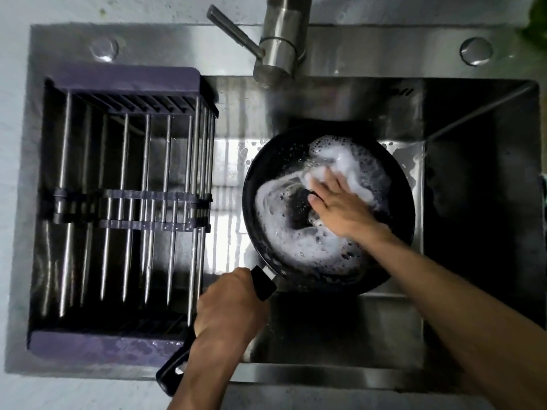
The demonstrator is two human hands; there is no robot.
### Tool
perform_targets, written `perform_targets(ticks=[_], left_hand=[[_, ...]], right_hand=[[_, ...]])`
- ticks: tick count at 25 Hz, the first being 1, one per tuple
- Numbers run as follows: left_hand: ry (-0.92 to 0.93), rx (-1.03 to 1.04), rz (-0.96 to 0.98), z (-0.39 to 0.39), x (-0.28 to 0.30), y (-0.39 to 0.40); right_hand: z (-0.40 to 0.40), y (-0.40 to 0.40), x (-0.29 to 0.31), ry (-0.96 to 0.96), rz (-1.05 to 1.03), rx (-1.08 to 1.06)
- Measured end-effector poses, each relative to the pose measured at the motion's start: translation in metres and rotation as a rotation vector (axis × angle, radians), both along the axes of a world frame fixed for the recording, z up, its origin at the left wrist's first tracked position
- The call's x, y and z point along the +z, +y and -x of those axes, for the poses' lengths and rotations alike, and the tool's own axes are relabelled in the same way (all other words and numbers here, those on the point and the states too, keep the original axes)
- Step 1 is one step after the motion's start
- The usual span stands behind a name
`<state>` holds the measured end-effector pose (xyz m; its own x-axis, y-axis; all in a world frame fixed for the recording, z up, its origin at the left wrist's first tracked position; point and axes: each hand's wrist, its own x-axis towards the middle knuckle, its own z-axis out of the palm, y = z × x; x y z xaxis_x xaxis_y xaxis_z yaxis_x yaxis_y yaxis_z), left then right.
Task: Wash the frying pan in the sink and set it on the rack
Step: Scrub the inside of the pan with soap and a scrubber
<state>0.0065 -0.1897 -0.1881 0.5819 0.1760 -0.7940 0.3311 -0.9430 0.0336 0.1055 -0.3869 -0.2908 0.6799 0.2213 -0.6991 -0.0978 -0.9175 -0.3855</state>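
A black frying pan (268,161) lies in the steel sink (473,202), its inside covered with white soap foam. My left hand (229,306) grips the pan's black handle, which runs down to the sink's front edge. My right hand (337,205) is inside the pan, fingers pressed flat on a dark sponge (299,207) that is partly hidden under foam and fingers. The rack (130,202), purple-framed with steel bars, sits across the left part of the sink and holds nothing.
A steel faucet (278,45) with a lever stands at the back middle, its spout above the pan's far side; no water stream shows. The sink's right part is dark and deep. Two round caps sit on the back ledge.
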Motion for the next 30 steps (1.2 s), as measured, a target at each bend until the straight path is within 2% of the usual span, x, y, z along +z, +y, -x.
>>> perform_targets(ticks=[2,3,4,5,6,7,9,10,13,15,17,18,19,21,23,25,27,28,30], left_hand=[[-0.012,-0.005,0.007,0.000,0.001,0.003],[-0.012,-0.015,0.010,0.000,0.002,0.002],[-0.014,-0.030,0.012,0.001,0.001,0.001],[-0.016,-0.038,0.015,0.001,-0.001,0.002],[-0.006,-0.035,0.015,0.002,-0.001,0.003],[0.002,-0.029,0.012,0.003,-0.001,0.005],[0.001,-0.031,0.002,0.003,-0.005,0.004],[-0.001,-0.033,0.002,0.003,-0.005,0.004],[0.008,-0.015,0.027,0.001,-0.002,0.001],[0.016,0.001,0.034,-0.002,-0.003,0.004],[0.030,0.017,0.027,-0.003,-0.004,0.005],[0.035,0.021,0.023,-0.004,-0.003,0.006],[0.040,0.028,0.031,-0.003,-0.002,0.005],[0.044,0.045,0.051,-0.002,-0.001,0.005],[0.040,0.056,0.053,-0.003,-0.001,0.004],[0.047,0.056,0.055,-0.005,-0.002,0.004],[0.047,0.046,0.049,-0.005,-0.001,0.005],[0.033,0.031,0.044,-0.005,-0.001,0.005],[-0.007,-0.001,0.030,-0.003,-0.002,0.003]], right_hand=[[0.040,-0.012,0.006,0.094,0.083,-0.039],[0.059,0.006,0.019,0.127,-0.030,-0.008],[0.065,0.031,0.027,0.157,-0.265,-0.040],[0.053,0.055,0.023,0.121,-0.513,-0.121],[0.029,0.074,0.013,0.032,-0.602,-0.165],[0.002,0.084,0.002,-0.096,-0.504,-0.228],[-0.031,0.068,-0.020,-0.278,-0.129,-0.344],[-0.034,0.058,-0.029,-0.284,-0.050,-0.278],[-0.036,0.018,-0.032,-0.377,-0.001,0.204],[-0.041,-0.026,-0.027,-0.465,0.173,0.260],[-0.025,-0.066,-0.004,-0.318,0.312,0.222],[-0.008,-0.077,0.007,-0.196,0.324,0.258],[0.010,-0.084,0.014,-0.155,0.319,0.309],[0.024,-0.088,0.029,-0.155,0.314,0.320],[0.027,-0.094,0.042,-0.035,0.321,0.325],[0.045,-0.097,0.046,-0.033,0.289,0.356],[0.069,-0.074,0.048,0.034,0.193,0.376],[0.079,-0.062,0.044,0.048,0.057,0.372],[0.074,-0.056,0.045,0.115,-0.077,0.225]])
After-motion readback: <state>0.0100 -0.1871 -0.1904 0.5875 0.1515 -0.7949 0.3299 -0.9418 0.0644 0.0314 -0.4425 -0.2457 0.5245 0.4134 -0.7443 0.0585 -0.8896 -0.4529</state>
